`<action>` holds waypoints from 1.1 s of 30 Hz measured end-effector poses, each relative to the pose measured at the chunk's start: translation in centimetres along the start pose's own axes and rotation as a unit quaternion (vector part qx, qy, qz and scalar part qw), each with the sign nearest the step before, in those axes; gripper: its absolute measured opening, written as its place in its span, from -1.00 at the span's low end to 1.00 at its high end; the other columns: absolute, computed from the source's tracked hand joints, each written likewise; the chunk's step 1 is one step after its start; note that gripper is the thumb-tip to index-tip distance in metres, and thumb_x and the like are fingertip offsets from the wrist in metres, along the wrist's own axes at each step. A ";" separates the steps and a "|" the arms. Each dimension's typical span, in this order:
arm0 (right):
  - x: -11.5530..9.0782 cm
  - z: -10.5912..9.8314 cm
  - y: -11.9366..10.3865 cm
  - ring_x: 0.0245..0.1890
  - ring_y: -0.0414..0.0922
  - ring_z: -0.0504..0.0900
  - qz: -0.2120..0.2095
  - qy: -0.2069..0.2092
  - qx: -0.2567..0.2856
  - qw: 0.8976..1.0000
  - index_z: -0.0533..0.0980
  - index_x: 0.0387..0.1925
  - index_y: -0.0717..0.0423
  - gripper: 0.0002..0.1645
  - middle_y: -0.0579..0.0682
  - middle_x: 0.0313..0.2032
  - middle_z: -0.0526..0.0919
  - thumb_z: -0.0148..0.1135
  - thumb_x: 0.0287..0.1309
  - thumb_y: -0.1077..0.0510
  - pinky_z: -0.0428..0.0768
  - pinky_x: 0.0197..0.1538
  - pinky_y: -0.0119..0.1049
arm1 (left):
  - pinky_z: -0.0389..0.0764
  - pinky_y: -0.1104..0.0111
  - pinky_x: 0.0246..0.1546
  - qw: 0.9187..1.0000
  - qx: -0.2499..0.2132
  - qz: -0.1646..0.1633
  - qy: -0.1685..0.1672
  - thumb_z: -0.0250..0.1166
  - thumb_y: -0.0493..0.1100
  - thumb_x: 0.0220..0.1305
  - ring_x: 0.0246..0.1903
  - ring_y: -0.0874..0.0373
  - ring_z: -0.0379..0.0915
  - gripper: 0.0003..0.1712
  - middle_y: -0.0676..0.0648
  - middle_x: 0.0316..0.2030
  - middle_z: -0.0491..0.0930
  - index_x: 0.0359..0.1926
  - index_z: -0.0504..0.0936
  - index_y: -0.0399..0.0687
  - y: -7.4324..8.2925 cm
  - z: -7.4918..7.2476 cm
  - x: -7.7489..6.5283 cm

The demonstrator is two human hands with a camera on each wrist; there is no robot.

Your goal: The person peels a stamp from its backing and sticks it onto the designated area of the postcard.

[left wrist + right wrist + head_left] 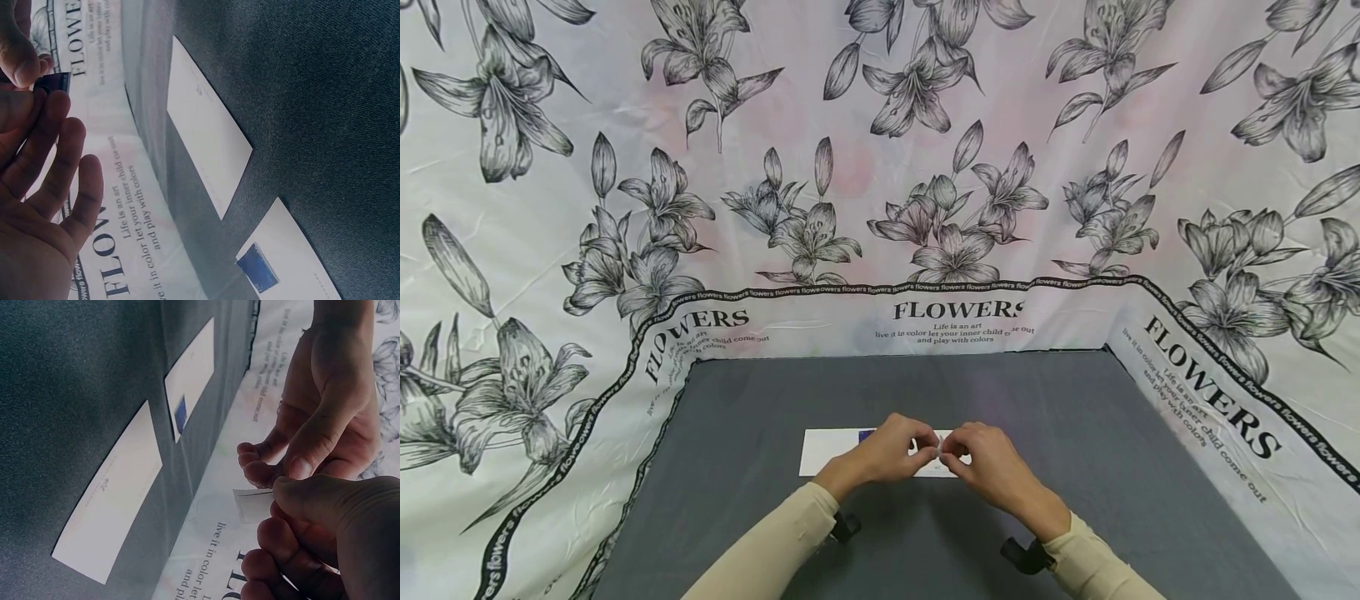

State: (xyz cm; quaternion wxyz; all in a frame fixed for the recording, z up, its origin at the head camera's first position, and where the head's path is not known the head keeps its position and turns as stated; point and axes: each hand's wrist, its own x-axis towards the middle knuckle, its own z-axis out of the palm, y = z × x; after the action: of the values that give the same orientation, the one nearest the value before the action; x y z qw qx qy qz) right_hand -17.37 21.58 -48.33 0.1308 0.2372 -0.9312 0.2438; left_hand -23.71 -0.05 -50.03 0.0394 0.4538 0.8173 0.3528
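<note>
Close together over the table, my left hand (887, 450) and right hand (992, 467) both pinch a small postage stamp between thumb and fingertips. The stamp (55, 81) shows a dark blue face in the left wrist view. Its pale back and toothed edge (253, 505) appear in the right wrist view; the fingers hide the rest. Below lie two white paper rectangles, envelopes or cards. The left one (823, 450) bears a blue stamp (259, 267) near one corner. On the right one (112, 500) only faint print is visible, and my hands partly cover it in the head view.
A dark grey cloth (760, 392) covers the table. White fabric with lily drawings and "FLOWERS" lettering (955, 310) rises behind the table and along both sides. A dark strap or mount (1028, 556) sits on each wrist.
</note>
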 end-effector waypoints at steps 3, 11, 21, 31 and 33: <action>0.0 0.1 0.0 -0.34 -0.15 0.70 -0.006 0.005 -0.003 1.000 0.76 -0.33 -0.02 -0.87 -0.23 -0.39 0.69 0.58 0.24 0.27 0.65 -0.23 -0.31 | 0.74 0.26 -0.15 1.000 0.002 0.003 -0.001 0.31 -0.25 0.56 -0.32 0.35 0.57 -0.85 0.01 -0.27 0.81 -0.07 0.82 -0.07 -0.1 0.0 0.0; 0.1 0.0 -0.2 -0.35 -0.28 0.63 -0.004 0.001 -0.007 1.000 0.76 -0.34 -0.04 -0.86 -0.26 -0.40 0.67 0.55 0.25 0.28 0.64 -0.23 -0.32 | 0.73 0.28 -0.13 1.000 0.003 -0.002 -0.002 0.31 -0.23 0.58 -0.33 0.36 0.55 -0.85 0.06 -0.29 0.78 -0.08 0.82 -0.05 -0.2 0.0 -0.2; 0.2 0.0 -0.3 -0.34 -0.25 0.64 -0.003 0.000 -0.012 1.000 0.77 -0.30 0.00 -0.88 -0.22 -0.37 0.70 0.53 0.28 0.29 0.64 -0.22 -0.30 | 0.72 0.31 -0.13 1.000 0.003 0.002 -0.002 0.32 -0.26 0.56 -0.33 0.34 0.58 -0.85 0.06 -0.30 0.78 -0.08 0.83 -0.07 -0.2 -0.3 -0.3; 0.2 -0.1 -0.2 -0.35 -0.16 0.68 -0.004 0.009 -0.015 1.000 0.77 -0.30 0.04 -0.91 -0.20 -0.38 0.71 0.53 0.28 0.29 0.64 -0.24 -0.29 | 0.72 0.27 -0.11 1.000 0.005 -0.005 -0.004 0.31 -0.25 0.56 -0.34 0.36 0.55 -0.84 0.04 -0.30 0.78 -0.06 0.83 -0.11 -0.2 -0.4 -0.3; 0.2 -0.1 -0.1 -0.34 -0.14 0.68 -0.003 0.009 -0.017 1.000 0.77 -0.30 0.04 -0.91 -0.19 -0.38 0.71 0.53 0.28 0.29 0.64 -0.24 -0.29 | 0.71 0.29 -0.11 1.000 0.006 -0.007 -0.003 0.31 -0.24 0.56 -0.34 0.39 0.54 -0.84 0.05 -0.30 0.78 -0.06 0.83 -0.10 -0.3 -0.4 -0.3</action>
State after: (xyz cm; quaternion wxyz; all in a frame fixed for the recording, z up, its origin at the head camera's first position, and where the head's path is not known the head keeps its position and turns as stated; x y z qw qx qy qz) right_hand -17.47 21.47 -48.11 0.1439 0.2355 -0.9333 0.2297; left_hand -23.85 -0.56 -50.00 0.0417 0.4497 0.8221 0.3466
